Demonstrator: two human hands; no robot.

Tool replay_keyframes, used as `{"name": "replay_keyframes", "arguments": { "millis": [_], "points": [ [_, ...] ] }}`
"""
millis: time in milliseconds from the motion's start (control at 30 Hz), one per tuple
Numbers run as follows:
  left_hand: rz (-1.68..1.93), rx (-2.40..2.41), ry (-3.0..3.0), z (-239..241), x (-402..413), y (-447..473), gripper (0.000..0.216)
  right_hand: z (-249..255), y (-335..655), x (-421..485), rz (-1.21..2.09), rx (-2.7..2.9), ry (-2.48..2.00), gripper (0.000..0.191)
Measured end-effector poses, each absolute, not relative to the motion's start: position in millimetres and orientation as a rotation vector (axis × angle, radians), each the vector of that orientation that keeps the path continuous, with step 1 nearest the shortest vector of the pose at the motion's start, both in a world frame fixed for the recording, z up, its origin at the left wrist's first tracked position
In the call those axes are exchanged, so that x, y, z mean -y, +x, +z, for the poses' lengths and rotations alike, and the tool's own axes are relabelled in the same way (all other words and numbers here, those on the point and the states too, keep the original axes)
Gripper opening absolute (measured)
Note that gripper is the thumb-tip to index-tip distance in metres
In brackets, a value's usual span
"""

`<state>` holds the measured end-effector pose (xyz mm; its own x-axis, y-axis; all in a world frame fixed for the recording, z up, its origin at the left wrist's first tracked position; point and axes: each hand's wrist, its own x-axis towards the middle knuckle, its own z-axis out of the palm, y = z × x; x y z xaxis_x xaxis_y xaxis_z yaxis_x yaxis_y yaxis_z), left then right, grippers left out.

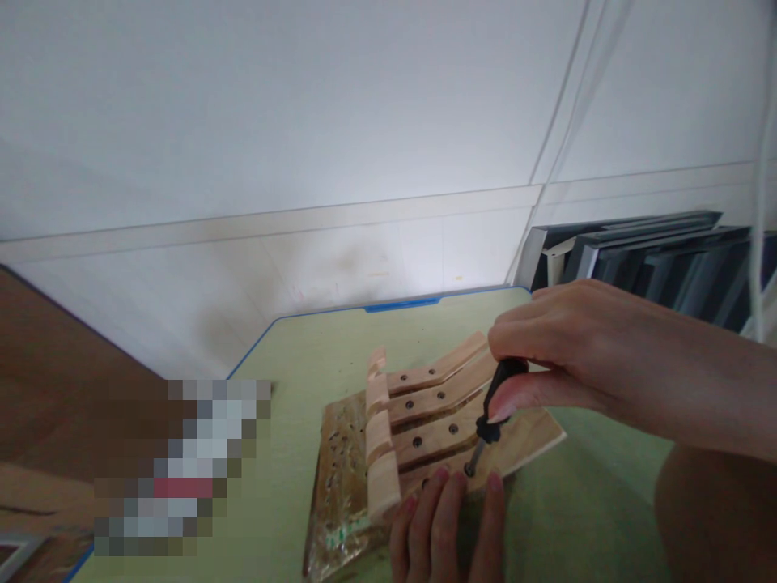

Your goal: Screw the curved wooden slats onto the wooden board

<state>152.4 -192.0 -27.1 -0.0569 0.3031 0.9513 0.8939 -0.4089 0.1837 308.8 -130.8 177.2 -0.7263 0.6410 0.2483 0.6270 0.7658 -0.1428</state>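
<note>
My right hand (564, 348) is closed around the black handle of a small screwdriver (494, 405), whose tip rests on a screw in a wooden slat. The slats belong to a wooden rack (418, 413) of several light strips with dark screws, lying on a worn wooden board (333, 486). Fingers of my left hand (446, 526) lie stretched flat on the near end of the rack, just below the screwdriver tip, holding nothing.
The work lies on a pale green table (291, 389) with a blue edge, close to a white wall. Dark grey metal frames (655, 251) lean at the right. A brown floor (61, 380) shows at left, with a blurred patch beside it.
</note>
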Motion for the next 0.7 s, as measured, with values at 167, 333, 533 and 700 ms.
{"name": "replay_keyframes", "arguments": {
  "millis": [167,333,533,700],
  "points": [
    [-1.264,1.178,-1.857,-24.4,194.5,140.7,0.028,175.1,303.1,126.1,0.021,2.657,-0.995,0.05],
    [-1.274,1.175,-1.867,-23.5,193.4,139.0,0.025,175.3,297.9,126.3,-0.051,2.629,-0.988,0.058],
    [-1.448,1.272,-1.744,-25.1,192.9,150.9,0.03,178.3,292.2,127.6,0.069,2.668,-0.907,0.045],
    [-1.501,1.277,-1.715,-26.4,190.4,154.2,0.033,181.8,296.0,125.4,0.282,2.704,-0.656,0.02]
  ]
}}
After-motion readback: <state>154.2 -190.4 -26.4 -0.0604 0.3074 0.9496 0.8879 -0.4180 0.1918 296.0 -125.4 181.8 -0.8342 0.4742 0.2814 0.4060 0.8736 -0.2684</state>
